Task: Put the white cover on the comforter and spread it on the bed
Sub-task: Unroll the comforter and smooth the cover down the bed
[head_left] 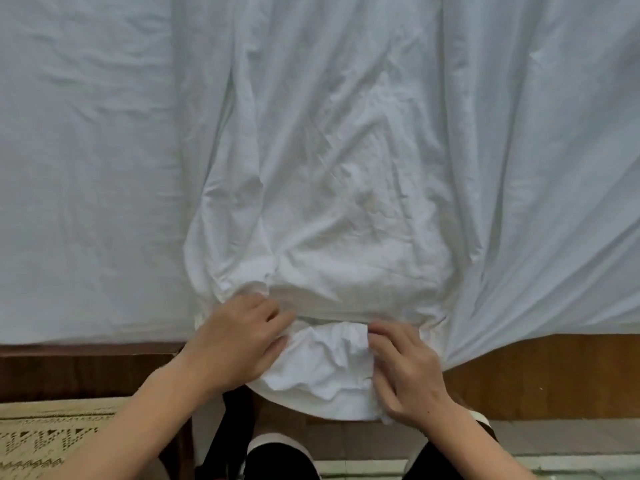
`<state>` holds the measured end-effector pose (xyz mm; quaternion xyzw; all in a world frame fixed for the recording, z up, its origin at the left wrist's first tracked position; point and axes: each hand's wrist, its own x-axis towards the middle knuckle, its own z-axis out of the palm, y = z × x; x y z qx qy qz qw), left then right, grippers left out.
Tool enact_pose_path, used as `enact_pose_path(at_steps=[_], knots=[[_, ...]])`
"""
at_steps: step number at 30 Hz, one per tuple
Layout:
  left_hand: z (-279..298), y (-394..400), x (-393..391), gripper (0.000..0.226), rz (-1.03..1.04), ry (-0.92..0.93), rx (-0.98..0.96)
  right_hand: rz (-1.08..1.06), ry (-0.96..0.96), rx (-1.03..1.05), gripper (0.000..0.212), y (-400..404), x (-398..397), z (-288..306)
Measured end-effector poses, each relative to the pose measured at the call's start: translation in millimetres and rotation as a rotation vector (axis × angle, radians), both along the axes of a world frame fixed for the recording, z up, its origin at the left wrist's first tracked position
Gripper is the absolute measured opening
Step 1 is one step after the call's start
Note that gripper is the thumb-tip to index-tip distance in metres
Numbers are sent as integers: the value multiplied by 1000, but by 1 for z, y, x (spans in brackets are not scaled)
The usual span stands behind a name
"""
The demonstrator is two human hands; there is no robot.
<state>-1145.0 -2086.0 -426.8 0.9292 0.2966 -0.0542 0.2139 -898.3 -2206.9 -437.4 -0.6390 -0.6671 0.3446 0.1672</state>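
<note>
Two hands at the near edge of the bed (pixel 86 202), working the mouth of the white cover (pixel 329 209) around a bulge that is likely the comforter (pixel 325 365), bunched and hanging just over that edge. Left hand (pixel 239 341) with fingers (pixel 277 315) curled into the gathered hem at the left of the opening; right hand (pixel 405 372) with fingers curled and pinching the cloth at the right side. Best done by holding both grips firm and drawing the hem evenly toward the body and down over the bulge, never one side alone, lest the filling twist inside. Worth keeping the opening wide between the hands rather than letting it rope up. Long folds fanning toward the far edge suggest slack still to take up; a shake from the near corners probably needed afterwards. Risk of the whole bundle sliding off toward the floor (pixel 519 441) if pulled too hard. Task judged roughly midway, spreading not yet begun.
</note>
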Motion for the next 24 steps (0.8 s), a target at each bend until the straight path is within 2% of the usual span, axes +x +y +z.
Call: enact_pose_path(at_steps=[2, 4, 6, 8, 10, 12, 14, 15, 16, 18, 19, 21, 24], knots=[[3, 9, 9, 19, -141, 8, -93, -35, 109, -17, 33, 16, -19, 8], [3, 14, 19, 22, -206, 9, -157, 5, 105, -100, 44, 32, -32, 13], [-3, 13, 19, 40, -266, 51, -199, 155, -4, -141, 55, 37, -39, 9], [-7, 13, 11, 66, -335, 147, -158, 288, -141, -213, 65, 34, -40, 3], [-8, 15, 3, 85, -379, 257, -132, 385, -206, -279, 59, 25, -40, -2], [-7, 17, -5, 96, -405, 324, -148, 512, -231, -233, 46, 8, -45, -6], [-9, 18, -13, 107, -373, 340, -141, 557, -236, -145, 46, -10, -49, -8], [-9, 19, -15, 104, -351, 370, -146, 536, -217, -96, 48, -19, -50, -10], [-8, 18, -16, 88, -334, 394, -126, 504, -190, -48, 50, -27, -51, -12], [-3, 14, -13, 37, -324, 356, 11, 416, -157, 35, 44, -41, -48, -17], [1, 9, -14, 23, -320, 307, 65, 374, -154, 83, 37, -47, -44, -21], [7, -5, -18, 25, -224, 103, 139, 305, -140, 142, 28, -55, -33, -29], [13, -43, -26, 28, 215, -179, 236, 210, -97, 145, 27, -61, -23, -34]])
